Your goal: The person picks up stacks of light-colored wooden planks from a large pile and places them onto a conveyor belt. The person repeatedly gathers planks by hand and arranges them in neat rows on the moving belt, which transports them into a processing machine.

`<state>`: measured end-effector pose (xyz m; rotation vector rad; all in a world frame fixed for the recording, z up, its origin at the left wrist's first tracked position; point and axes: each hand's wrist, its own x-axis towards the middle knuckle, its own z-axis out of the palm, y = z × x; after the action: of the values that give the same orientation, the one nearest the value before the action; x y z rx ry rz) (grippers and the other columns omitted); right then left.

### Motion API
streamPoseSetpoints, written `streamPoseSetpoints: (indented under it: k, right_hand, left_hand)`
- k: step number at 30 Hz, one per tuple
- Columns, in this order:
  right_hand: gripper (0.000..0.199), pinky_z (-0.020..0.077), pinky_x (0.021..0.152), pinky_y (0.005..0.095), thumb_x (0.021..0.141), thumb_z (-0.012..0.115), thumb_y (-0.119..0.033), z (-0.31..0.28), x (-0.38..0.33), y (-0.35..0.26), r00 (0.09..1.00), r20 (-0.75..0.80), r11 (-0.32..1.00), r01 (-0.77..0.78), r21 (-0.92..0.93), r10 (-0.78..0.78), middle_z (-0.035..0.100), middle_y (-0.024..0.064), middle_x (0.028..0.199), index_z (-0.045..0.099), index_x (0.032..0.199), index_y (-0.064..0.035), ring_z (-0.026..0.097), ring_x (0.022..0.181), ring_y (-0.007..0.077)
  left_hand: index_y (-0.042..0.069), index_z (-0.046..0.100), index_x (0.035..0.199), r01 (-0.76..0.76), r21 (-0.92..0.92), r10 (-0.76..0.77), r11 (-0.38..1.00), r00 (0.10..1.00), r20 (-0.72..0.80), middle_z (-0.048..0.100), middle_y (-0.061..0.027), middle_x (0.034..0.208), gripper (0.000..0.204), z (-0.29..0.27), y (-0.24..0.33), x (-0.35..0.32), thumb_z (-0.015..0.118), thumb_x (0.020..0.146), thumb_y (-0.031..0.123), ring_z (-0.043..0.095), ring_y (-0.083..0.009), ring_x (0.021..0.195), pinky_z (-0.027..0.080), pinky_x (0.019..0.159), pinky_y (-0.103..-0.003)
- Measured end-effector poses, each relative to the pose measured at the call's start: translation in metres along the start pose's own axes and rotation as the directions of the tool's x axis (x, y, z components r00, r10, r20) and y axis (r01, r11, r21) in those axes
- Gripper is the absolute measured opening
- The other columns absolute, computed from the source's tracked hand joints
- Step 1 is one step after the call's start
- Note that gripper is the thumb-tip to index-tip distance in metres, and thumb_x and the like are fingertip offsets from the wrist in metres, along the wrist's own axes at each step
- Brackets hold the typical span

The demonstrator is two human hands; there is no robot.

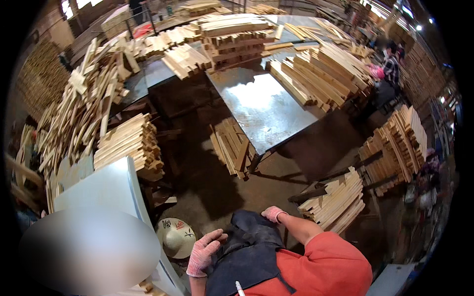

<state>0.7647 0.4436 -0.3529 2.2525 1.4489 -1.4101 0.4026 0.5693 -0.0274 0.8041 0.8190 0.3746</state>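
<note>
Below metal table point(261, 106) and slat stacks point(129, 143): straw hat point(176, 237) on floor; left hand point(203, 252), fingers loosely spread, and right hand point(272, 214), curled, both touching dark apron point(247, 251), grasping nothing.

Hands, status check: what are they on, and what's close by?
Left hand open, resting on dark apron. Right hand at apron's top edge, grip unclear. Conical hat beside left hand.

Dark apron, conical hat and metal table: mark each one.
dark apron point(249, 246), head view, on its middle fold.
conical hat point(176, 238), head view, on its crown.
metal table point(264, 106), head view, on its bare top.
</note>
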Motion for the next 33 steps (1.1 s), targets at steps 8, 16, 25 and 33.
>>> streamPoseSetpoints:
  k: [8,16,25,33]
  right_hand:
    - [0.032,0.0543,0.085,0.0456,0.096,0.060,-0.030,-0.047,0.031,-0.021,0.986,0.074,0.915,-0.169,0.366,0.152,0.076,0.0159,0.109,0.076,0.106,-0.0038,0.071,0.098,0.0344]
    - [0.042,0.0551,0.094,0.0445,0.097,0.052,-0.037,-0.122,0.131,-0.053,0.983,0.140,0.977,-0.143,0.160,0.121,0.076,0.0178,0.119,0.077,0.113,-0.0060,0.071,0.112,0.0366]
    - [0.016,0.0561,0.087,0.0453,0.087,0.067,-0.013,-0.365,0.314,-0.175,0.963,-0.207,0.981,0.188,0.045,-0.175,0.071,0.0137,0.103,0.070,0.101,-0.0069,0.069,0.104,0.0357]
    - [0.066,0.0421,0.119,0.0382,0.101,0.067,-0.039,-0.630,0.470,-0.326,0.929,-0.364,0.881,0.219,0.420,-0.058,0.058,0.0225,0.154,0.055,0.150,0.0042,0.056,0.143,0.0318]
  left_hand:
    - [-0.007,0.060,0.144,0.062,0.035,-0.062,0.997,0.998,-0.007,0.072,-0.0194,0.132,0.050,-0.053,0.056,0.139,0.071,0.099,0.014,0.068,-0.0252,0.124,0.049,0.113,-0.036]
    - [-0.007,0.059,0.144,0.136,0.066,-0.140,0.988,0.989,0.052,0.072,-0.0196,0.131,0.051,-0.115,0.153,0.291,0.069,0.102,0.019,0.069,-0.0242,0.121,0.052,0.109,-0.036]
    - [-0.005,0.061,0.143,0.005,0.058,-0.003,0.998,1.000,-0.030,0.072,-0.0161,0.132,0.048,-0.189,0.309,0.462,0.071,0.101,0.014,0.070,-0.0237,0.120,0.053,0.107,-0.037]
    - [0.001,0.065,0.142,0.122,0.063,-0.108,0.991,0.976,-0.187,0.076,-0.0112,0.122,0.047,-0.248,0.379,0.626,0.072,0.101,0.023,0.072,-0.0189,0.109,0.055,0.098,-0.035]
